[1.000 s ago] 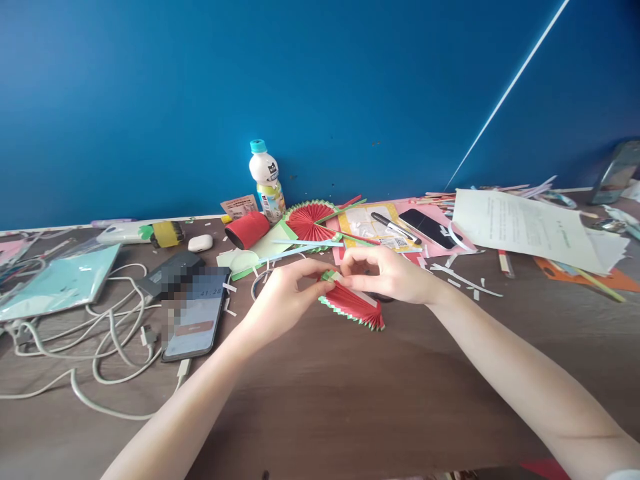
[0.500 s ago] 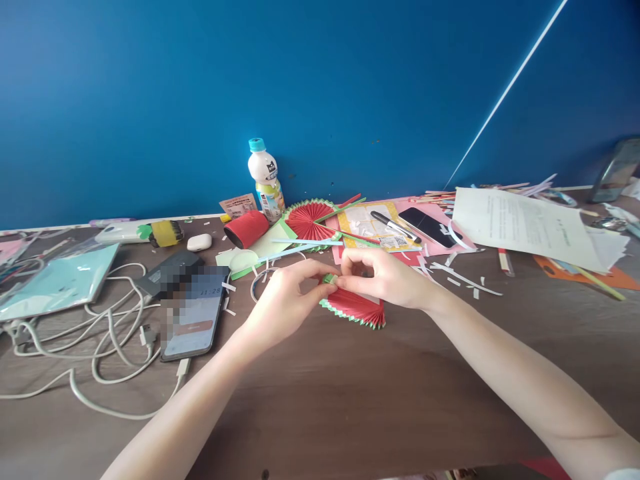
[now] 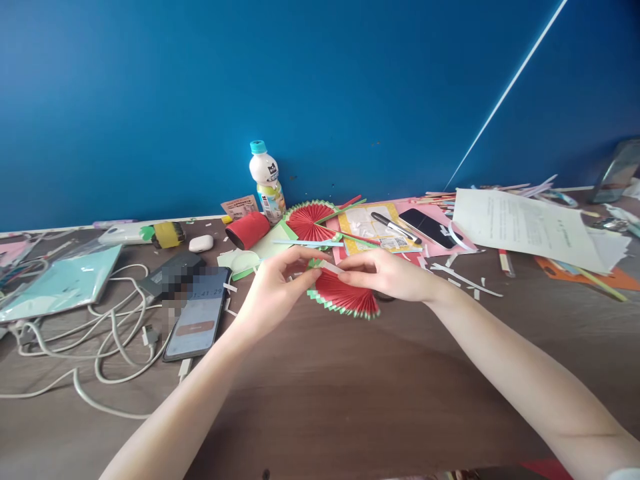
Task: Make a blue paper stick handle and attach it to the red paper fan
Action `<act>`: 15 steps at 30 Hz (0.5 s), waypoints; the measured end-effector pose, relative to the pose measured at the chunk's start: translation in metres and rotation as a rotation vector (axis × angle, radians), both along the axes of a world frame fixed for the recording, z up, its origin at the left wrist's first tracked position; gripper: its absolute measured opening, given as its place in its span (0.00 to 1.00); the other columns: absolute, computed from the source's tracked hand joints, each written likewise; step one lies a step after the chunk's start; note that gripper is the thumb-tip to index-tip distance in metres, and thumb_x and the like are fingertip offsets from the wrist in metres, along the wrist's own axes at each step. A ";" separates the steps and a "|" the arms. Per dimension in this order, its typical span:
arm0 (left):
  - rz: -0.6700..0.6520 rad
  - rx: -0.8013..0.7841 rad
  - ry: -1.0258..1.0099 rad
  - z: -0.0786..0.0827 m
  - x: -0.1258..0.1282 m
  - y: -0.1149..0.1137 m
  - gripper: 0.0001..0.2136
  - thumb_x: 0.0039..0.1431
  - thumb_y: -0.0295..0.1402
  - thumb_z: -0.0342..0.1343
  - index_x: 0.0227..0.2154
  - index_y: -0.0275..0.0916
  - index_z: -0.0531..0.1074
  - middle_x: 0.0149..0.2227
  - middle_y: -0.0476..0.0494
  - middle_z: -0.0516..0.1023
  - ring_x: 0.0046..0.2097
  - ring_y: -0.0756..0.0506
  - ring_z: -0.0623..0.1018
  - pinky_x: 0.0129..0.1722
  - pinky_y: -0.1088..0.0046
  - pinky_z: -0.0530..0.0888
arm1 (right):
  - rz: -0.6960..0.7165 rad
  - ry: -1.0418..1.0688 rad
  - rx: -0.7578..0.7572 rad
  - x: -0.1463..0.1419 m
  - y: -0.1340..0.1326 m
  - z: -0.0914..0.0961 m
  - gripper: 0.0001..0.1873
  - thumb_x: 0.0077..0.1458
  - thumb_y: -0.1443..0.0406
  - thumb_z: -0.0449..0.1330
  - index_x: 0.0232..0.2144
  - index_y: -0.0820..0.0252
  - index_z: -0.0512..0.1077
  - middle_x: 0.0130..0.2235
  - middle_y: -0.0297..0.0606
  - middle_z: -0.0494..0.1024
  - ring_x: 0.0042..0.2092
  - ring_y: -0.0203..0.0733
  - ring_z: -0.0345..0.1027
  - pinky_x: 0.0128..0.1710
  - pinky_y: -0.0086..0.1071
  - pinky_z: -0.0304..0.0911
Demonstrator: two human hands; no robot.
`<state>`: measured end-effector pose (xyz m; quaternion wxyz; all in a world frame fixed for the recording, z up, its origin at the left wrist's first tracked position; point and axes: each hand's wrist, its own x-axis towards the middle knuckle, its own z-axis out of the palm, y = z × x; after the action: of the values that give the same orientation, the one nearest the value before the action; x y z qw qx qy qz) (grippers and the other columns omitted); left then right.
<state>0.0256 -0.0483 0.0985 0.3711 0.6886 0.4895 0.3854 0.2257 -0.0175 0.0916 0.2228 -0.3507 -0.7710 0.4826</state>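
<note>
Between my hands is a pleated red paper fan [image 3: 345, 295] with a green zigzag edge facing me. My left hand [image 3: 280, 283] pinches its left end, thumb and fingertips at the green corner. My right hand [image 3: 387, 275] grips the upper edge near a pale strip [image 3: 330, 267] on the fan. Some fingertips of both hands are hidden behind the paper. Just behind lies a second, round pleated red fan [image 3: 311, 221] with a green rim, crossed by thin red and green paper strips [image 3: 345, 210].
A white bottle [image 3: 267, 180] stands by the blue wall, beside a red cylinder [image 3: 247, 230]. Phones [image 3: 197, 320], white cables [image 3: 117, 333] and an earbud case [image 3: 201, 243] lie left. A marker [image 3: 395, 227], another phone [image 3: 430, 230] and printed paper [image 3: 525, 227] lie right.
The fan has shifted slightly left and spread wider. My right hand has flattened and now lies along its upper edge, and the pale strip shows more between my hands.
</note>
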 end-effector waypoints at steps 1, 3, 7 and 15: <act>0.002 0.000 0.007 0.000 0.001 0.000 0.08 0.53 0.34 0.53 0.36 0.41 0.73 0.35 0.48 0.77 0.37 0.48 0.74 0.37 0.72 0.69 | -0.020 0.007 -0.002 -0.001 0.000 -0.002 0.18 0.53 0.53 0.55 0.39 0.57 0.74 0.38 0.36 0.77 0.40 0.42 0.69 0.38 0.35 0.62; -0.005 0.004 0.019 -0.001 0.002 -0.001 0.09 0.53 0.34 0.53 0.37 0.42 0.72 0.37 0.48 0.77 0.39 0.47 0.74 0.40 0.71 0.69 | -0.065 0.023 -0.004 -0.002 0.000 -0.006 0.18 0.52 0.53 0.56 0.38 0.58 0.75 0.38 0.36 0.78 0.39 0.42 0.70 0.38 0.35 0.63; -0.005 0.017 0.042 -0.004 0.003 0.000 0.13 0.52 0.38 0.55 0.40 0.43 0.71 0.43 0.47 0.75 0.43 0.46 0.73 0.43 0.70 0.68 | -0.117 0.047 0.034 -0.003 -0.003 -0.006 0.17 0.51 0.56 0.58 0.41 0.58 0.75 0.39 0.36 0.79 0.40 0.43 0.71 0.38 0.34 0.65; 0.094 -0.085 0.109 -0.013 0.000 0.008 0.14 0.54 0.44 0.50 0.38 0.41 0.70 0.36 0.47 0.74 0.38 0.47 0.72 0.39 0.71 0.68 | -0.254 -0.008 0.269 -0.006 -0.012 -0.002 0.13 0.52 0.61 0.57 0.40 0.55 0.76 0.37 0.34 0.79 0.35 0.39 0.72 0.35 0.33 0.67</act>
<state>0.0254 -0.0400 0.0854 0.3542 0.6683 0.5569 0.3432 0.2193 -0.0291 0.0892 0.3240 -0.4141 -0.7789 0.3418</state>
